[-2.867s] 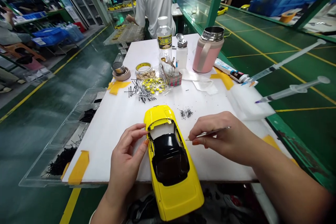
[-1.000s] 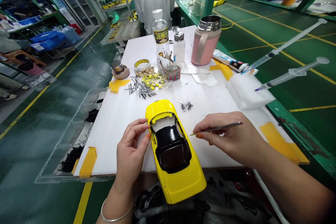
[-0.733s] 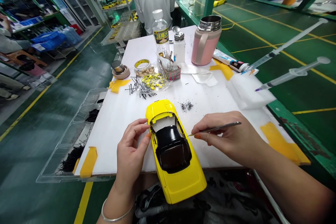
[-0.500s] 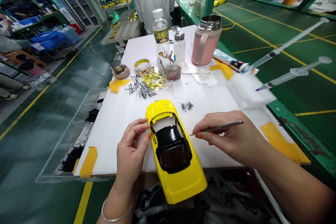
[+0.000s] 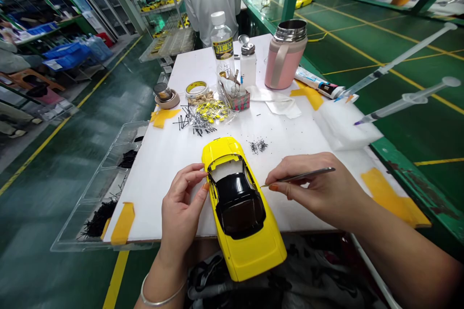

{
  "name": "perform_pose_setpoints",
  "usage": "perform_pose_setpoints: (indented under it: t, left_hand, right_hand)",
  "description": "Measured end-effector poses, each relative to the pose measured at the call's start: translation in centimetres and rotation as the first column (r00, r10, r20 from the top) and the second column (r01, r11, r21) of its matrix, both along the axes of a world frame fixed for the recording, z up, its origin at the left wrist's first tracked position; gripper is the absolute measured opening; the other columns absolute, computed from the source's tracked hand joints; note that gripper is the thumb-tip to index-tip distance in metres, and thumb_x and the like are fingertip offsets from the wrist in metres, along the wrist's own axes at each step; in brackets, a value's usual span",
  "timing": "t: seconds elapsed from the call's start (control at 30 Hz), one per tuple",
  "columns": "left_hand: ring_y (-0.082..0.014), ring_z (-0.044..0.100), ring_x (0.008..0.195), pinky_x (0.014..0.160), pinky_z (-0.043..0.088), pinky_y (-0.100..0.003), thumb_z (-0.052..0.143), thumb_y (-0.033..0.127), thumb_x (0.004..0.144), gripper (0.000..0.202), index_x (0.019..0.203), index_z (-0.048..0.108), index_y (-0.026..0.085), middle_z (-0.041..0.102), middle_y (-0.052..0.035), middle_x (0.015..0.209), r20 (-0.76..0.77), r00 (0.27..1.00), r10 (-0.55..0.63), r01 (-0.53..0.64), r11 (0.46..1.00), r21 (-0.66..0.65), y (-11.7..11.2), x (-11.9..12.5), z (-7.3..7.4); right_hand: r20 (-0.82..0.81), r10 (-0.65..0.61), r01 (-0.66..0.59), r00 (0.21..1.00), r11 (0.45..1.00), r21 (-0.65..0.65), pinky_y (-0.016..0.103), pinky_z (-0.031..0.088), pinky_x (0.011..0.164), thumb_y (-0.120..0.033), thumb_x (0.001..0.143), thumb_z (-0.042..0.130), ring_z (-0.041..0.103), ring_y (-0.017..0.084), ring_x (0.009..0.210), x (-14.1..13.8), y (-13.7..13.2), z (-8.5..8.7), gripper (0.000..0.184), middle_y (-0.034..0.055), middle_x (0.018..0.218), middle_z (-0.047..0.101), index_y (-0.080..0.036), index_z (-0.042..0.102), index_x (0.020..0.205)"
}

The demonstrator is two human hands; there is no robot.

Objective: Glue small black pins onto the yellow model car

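A yellow toy car body (image 5: 259, 249) with a black roof lies at the front edge of the white board (image 5: 155, 188), its near end jutting over the edge. My left hand (image 5: 184, 200) grips the left side of the body between thumb and fingers. In my right hand (image 5: 311, 188) is a pair of tweezers (image 5: 315, 172), pinched between thumb and fingers. The tweezers' tip points at the right side of the body; whether it touches cannot be told. Beyond the body lies a scatter of tiny black pieces (image 5: 258, 146).
Behind are a bag of yellow parts (image 5: 213, 112), black sticks (image 5: 184, 118), a clear bottle (image 5: 223, 48), a pump bottle (image 5: 248, 67) and a pink mug (image 5: 284, 60). Two syringes (image 5: 408, 99) rest on white foam (image 5: 344, 125) at right. A clear tray (image 5: 76, 212) stands left. A person (image 5: 212, 0) is ahead.
Almost nothing differs. The view has shifted very slightly; both hands, the tweezers and the car body keep their places.
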State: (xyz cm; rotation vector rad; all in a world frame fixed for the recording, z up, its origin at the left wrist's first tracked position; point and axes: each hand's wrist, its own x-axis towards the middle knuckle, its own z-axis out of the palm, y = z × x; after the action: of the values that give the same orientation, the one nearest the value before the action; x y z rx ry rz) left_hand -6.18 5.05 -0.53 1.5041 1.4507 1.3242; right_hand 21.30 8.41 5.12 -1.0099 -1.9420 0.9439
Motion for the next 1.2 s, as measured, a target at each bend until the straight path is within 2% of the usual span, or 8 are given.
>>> perform_pose_setpoints:
  t: [0.33,0.8,1.0,1.2]
  left_hand:
    - [-0.0245,0.06,0.127,0.111,0.051,-0.039,0.072,0.03,0.092,0.013,0.103,0.072,0.025,0.064,-0.0077,0.129,0.006,1.0,0.01,-0.01,1.0,0.006,0.0,0.06,-0.06]
    - [-0.0209,0.059,0.127,0.11,0.049,-0.034,0.071,0.028,0.094,0.01,0.104,0.072,0.027,0.064,-0.005,0.13,0.008,1.0,-0.006,0.006,1.0,0.007,-0.09,0.02,0.03]
    - [-0.0211,0.059,0.127,0.11,0.049,-0.034,0.071,0.028,0.094,0.011,0.105,0.072,0.027,0.064,-0.005,0.13,0.008,1.0,-0.007,0.007,1.0,0.005,0.04,0.04,-0.03]
    - [-0.021,0.059,0.126,0.11,0.049,-0.035,0.071,0.028,0.094,0.011,0.105,0.072,0.027,0.064,-0.0047,0.129,0.001,1.0,-0.005,0.005,1.0,0.014,0.1,-0.01,-0.12]
  right_hand:
    - [0.012,0.01,-0.01,1.0,1.0,0.003,0.02,0.049,0.05,-0.012,0.089,0.065,0.068,0.013,0.064,0.05,0.02,0.0,0.015,0.0015,0.078,0.074,-0.02,0.078,0.085]
    - [0.001,-0.001,0.001,1.0,1.0,-0.003,0.02,0.048,0.052,-0.009,0.088,0.065,0.067,0.012,0.064,0.02,-0.08,-0.06,0.017,-0.0001,0.078,0.074,-0.02,0.078,0.085]
    - [0.005,-0.006,0.006,1.0,1.0,0.005,0.019,0.049,0.053,-0.008,0.088,0.067,0.068,0.011,0.065,0.15,-0.29,0.23,0.016,-0.0009,0.08,0.075,-0.019,0.078,0.085]
    - [-0.009,-0.002,0.002,1.0,1.0,0.022,0.017,0.049,0.055,-0.006,0.088,0.068,0.066,0.009,0.064,0.24,-0.25,-0.26,0.017,-0.0029,0.079,0.074,-0.02,0.078,0.087]
